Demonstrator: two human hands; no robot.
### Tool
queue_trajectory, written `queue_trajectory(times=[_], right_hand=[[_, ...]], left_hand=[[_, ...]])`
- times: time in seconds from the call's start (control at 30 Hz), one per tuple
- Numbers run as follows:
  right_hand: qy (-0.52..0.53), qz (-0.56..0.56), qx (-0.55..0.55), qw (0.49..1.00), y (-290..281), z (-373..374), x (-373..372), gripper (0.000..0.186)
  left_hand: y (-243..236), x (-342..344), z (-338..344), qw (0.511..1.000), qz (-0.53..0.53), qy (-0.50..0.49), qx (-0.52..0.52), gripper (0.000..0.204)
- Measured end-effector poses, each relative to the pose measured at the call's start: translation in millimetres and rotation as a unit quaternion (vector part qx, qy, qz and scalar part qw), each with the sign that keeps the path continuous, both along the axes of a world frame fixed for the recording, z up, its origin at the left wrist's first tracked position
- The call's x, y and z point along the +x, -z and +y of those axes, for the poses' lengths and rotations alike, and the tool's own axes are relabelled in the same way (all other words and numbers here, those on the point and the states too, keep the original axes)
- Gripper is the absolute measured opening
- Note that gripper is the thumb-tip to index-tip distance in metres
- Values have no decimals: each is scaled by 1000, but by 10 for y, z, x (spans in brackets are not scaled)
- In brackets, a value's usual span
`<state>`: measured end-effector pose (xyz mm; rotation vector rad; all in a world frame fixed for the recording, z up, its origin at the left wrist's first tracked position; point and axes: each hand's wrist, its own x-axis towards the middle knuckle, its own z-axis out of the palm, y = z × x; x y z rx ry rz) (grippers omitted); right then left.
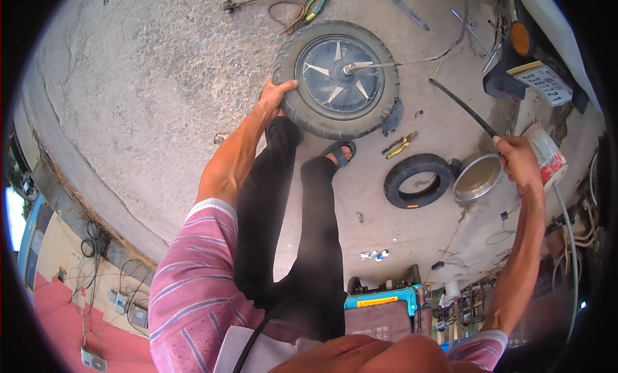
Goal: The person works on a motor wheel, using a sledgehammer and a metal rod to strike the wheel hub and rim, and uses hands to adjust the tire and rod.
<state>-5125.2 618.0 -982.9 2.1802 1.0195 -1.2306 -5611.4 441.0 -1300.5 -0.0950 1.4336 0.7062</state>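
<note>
A small scooter wheel [338, 77] with a dark hub and worn tyre lies on the concrete floor ahead of my feet. My left hand [278, 96] grips the tyre at its near left edge. My right hand [518, 160] is stretched out to the right, closed on the end of a long black bar [462, 106] that slants up toward the wheel. A thin cable runs from the wheel's axle off to the right.
A loose black tyre [417, 180] and a round metal pan [477, 177] lie near my right hand, beside a red and white bucket [546, 155]. Yellow-handled pliers [399, 145] and several other tools lie around the wheel. A scooter's rear end [528, 51] stands top right.
</note>
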Motion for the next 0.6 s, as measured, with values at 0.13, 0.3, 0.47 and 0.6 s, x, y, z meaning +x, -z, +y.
queue_trajectory(times=[0.13,0.3,0.47,0.6], right_hand=[[-32,-6,-10,999,30,133,-132,29],[-54,-9,-13,998,12,167,-179,31],[-11,-22,-27,999,-41,181,-266,37],[-11,-10,-21,1000,35,68,-356,34]], left_hand=[[-67,-37,161,987,128,94,23,76],[-443,-104,1032,953,187,219,93,80],[-282,-261,1336,863,245,389,210,102],[-96,-448,780,874,266,335,228,106]])
